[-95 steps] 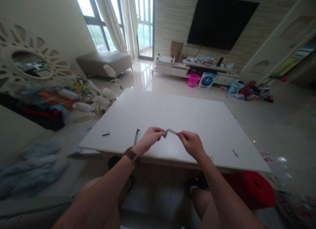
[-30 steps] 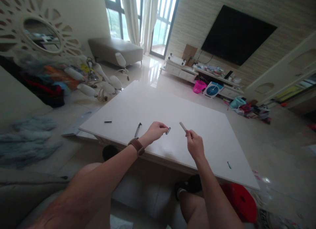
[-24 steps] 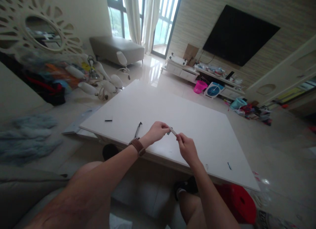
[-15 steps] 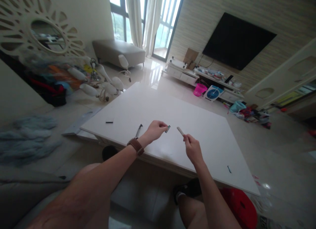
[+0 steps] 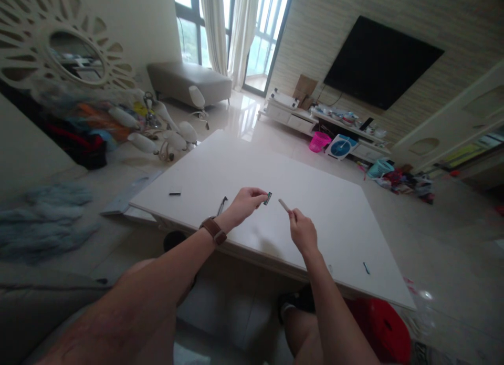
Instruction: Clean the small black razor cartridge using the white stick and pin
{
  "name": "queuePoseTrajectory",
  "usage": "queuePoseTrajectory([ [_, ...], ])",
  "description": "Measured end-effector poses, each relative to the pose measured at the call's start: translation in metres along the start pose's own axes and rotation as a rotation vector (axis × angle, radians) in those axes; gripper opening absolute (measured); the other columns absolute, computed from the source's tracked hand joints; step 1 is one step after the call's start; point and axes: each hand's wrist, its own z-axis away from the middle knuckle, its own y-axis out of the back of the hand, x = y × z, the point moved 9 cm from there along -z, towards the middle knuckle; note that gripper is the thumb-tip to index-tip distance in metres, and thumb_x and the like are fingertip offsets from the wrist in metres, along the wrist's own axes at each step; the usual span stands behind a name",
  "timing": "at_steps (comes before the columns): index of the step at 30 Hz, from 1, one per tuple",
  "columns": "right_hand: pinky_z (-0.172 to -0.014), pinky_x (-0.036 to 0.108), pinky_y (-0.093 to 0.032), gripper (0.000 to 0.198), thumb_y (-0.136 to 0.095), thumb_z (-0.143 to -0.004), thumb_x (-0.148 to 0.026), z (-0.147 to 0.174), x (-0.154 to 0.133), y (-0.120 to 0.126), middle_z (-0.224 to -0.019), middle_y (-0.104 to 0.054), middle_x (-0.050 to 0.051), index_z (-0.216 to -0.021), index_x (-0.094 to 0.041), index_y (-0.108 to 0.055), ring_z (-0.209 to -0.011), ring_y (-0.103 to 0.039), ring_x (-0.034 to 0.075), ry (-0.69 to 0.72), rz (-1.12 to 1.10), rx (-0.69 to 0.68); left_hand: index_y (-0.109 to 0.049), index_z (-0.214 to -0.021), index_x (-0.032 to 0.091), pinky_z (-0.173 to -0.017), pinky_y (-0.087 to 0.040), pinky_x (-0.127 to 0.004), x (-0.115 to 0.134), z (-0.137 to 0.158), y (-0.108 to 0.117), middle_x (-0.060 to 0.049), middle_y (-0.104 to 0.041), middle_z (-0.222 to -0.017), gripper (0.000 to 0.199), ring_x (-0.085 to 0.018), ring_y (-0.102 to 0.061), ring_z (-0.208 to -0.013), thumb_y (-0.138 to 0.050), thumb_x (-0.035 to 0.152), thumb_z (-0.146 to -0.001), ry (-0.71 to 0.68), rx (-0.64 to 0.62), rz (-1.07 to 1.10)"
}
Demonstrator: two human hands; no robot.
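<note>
My left hand, with a brown watch strap on the wrist, pinches a small dark razor head between thumb and fingers. My right hand grips a thin pale handle that points up and left toward the razor head. A small gap separates the two parts. Both hands hover over the near part of a large white table.
On the table lie a dark handle-like tool, a short black piece at the left and a small dark strip near the right edge. A red stool stands under the table's right corner. White lamp parts lie on the floor.
The razor head and the handle were joined 3.2 s ago, apart 1.0 s ago, together at 0.8 s, and are apart again now, a little closer than half a second ago.
</note>
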Motion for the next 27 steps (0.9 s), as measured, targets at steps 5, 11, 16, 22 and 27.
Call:
queuePoseTrajectory([
  [5,-0.053,0.027,-0.019,0.039,-0.034,-0.1,-0.044,0.003,-0.004,0.011,-0.053,-0.04,-0.004,-0.071,-0.021,-0.046,-0.05,-0.037,0.012,0.045,-0.207,0.059,-0.07,-0.082,0.012,-0.052,-0.029,-0.023,0.005,0.003,-0.004,0.002,-0.057,-0.062,0.022,-0.007,-0.04,-0.054,-0.067,0.031,-0.072,0.002,-0.022,0.045],
  [11,-0.053,0.027,-0.021,0.038,-0.033,-0.101,-0.045,0.018,-0.039,0.001,-0.054,-0.037,-0.005,-0.072,-0.022,-0.044,-0.05,-0.037,0.012,0.178,-0.23,-0.008,-0.071,-0.079,0.012,-0.052,-0.031,-0.023,0.008,0.005,-0.003,0.001,-0.06,-0.062,0.018,-0.008,-0.042,-0.055,-0.065,0.027,-0.071,-0.005,-0.008,-0.015],
  [16,-0.054,0.027,-0.022,0.037,-0.032,-0.101,-0.043,0.016,-0.042,0.002,-0.056,-0.041,-0.004,-0.074,-0.022,-0.046,-0.051,-0.039,0.014,0.195,-0.135,0.016,-0.071,-0.076,0.011,-0.052,-0.031,-0.023,0.011,0.008,-0.001,0.001,-0.059,-0.059,0.015,-0.009,-0.043,-0.054,-0.063,0.023,-0.072,0.012,0.008,-0.061],
  [22,-0.055,0.027,-0.022,0.038,-0.031,-0.101,-0.044,0.02,-0.043,0.007,-0.056,-0.042,-0.003,-0.075,-0.022,-0.047,-0.051,-0.04,0.014,0.205,-0.111,0.031,-0.072,-0.077,0.011,-0.052,-0.032,-0.023,0.012,0.006,0.002,0.002,-0.057,-0.057,0.014,-0.009,-0.043,-0.054,-0.063,0.021,-0.072,0.011,0.028,-0.105],
  [27,-0.055,0.028,-0.019,0.036,-0.034,-0.101,-0.042,0.013,-0.048,-0.004,-0.056,-0.044,-0.003,-0.077,-0.022,-0.051,-0.051,-0.038,0.014,0.192,-0.038,-0.027,-0.072,-0.076,0.01,-0.052,-0.03,-0.023,0.007,0.008,-0.003,0.003,-0.054,-0.055,0.016,-0.009,-0.042,-0.054,-0.062,0.022,-0.072,0.012,0.001,-0.104],
])
